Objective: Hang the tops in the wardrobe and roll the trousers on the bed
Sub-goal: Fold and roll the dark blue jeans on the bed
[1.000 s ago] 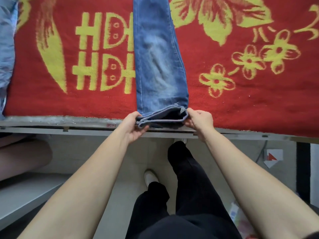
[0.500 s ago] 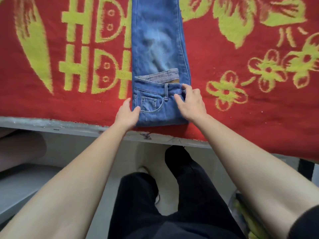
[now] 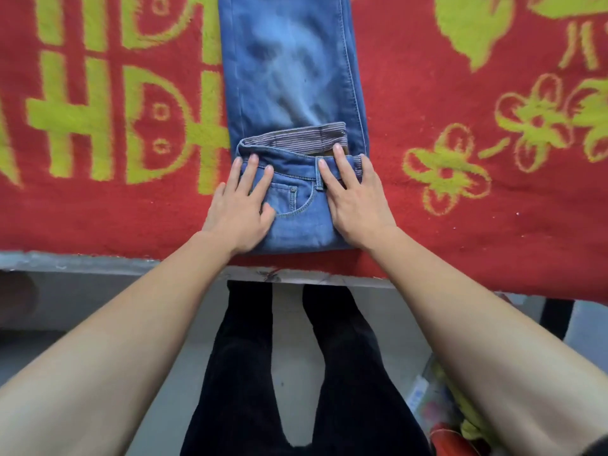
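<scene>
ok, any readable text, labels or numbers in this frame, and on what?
"囍", lying sideways and cut by the frame edge: a large yellow-green character woven in the red blanket.
Packaging on the floor, lower right: has print, but too blurred to read.
Jeans: no label or tag text shows; the rivet is too small to read.

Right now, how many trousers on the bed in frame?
1. The blue jeans lie lengthwise on the red blanket, waist end folded over at the near edge, with the left hand and right hand pressing flat on it. Others may lie outside the frame.
</scene>
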A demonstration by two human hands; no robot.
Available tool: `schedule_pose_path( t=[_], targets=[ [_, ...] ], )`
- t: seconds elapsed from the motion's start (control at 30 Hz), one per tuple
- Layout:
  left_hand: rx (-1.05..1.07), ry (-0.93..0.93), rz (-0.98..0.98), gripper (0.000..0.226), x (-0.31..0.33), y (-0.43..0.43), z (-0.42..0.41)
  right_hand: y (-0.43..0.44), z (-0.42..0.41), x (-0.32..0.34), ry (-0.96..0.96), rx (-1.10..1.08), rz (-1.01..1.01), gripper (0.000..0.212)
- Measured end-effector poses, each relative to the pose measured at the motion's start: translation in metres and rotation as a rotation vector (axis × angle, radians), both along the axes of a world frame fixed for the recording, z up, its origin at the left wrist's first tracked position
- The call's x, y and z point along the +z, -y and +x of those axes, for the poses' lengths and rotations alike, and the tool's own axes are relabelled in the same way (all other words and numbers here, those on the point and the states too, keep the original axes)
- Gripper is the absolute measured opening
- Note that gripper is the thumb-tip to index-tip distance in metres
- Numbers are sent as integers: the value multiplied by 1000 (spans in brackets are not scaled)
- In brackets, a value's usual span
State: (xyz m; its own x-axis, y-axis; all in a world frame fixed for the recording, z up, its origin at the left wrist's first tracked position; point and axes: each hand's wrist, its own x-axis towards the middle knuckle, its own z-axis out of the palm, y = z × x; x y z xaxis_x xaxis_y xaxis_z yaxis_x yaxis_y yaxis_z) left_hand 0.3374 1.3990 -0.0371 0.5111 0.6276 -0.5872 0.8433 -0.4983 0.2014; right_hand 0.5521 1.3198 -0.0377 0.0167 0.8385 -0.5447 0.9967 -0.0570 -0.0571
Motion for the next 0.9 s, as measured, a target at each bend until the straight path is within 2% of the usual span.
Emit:
schedule_pose_path(
  t=[0.1,0.2,0.27,0.37,0.43,0.57,0.7,0.77,0.83,0.87,0.9],
  targets=[
    [-46,14,65,70,11,9,-8,11,-7,18,0,-54,134,54],
    [-312,97,163,97,25,23,-16,24,-17,31,-59,-96,360,53],
    [-468,25,147,105,25,31,-21,39,-24,35,-104,-9,414,60],
    [-463,-109,103,102,21,32,-14,56,-26,37,-41,179,151,92],
    [-442,-140,68,97,24,34,-5,53,-23,38,45,218,11,100],
    [-337,-126,-133,86,46,24,10,31,-23,55,36,197,-87,88],
    [-187,38,-377,67,93,-12,11,5,-8,101,-204,96,-137,79],
    [-141,68,-517,49,122,-31,8,-13,1,132,-319,37,-205,66],
    [-66,78,-718,31,145,-48,5,-32,7,160,-362,57,-327,40],
    [-21,83,-807,25,153,-57,4,-43,10,171,-373,74,-389,26],
    [32,105,-876,23,161,-66,3,-55,14,179,-386,69,-447,23]
  ],
)
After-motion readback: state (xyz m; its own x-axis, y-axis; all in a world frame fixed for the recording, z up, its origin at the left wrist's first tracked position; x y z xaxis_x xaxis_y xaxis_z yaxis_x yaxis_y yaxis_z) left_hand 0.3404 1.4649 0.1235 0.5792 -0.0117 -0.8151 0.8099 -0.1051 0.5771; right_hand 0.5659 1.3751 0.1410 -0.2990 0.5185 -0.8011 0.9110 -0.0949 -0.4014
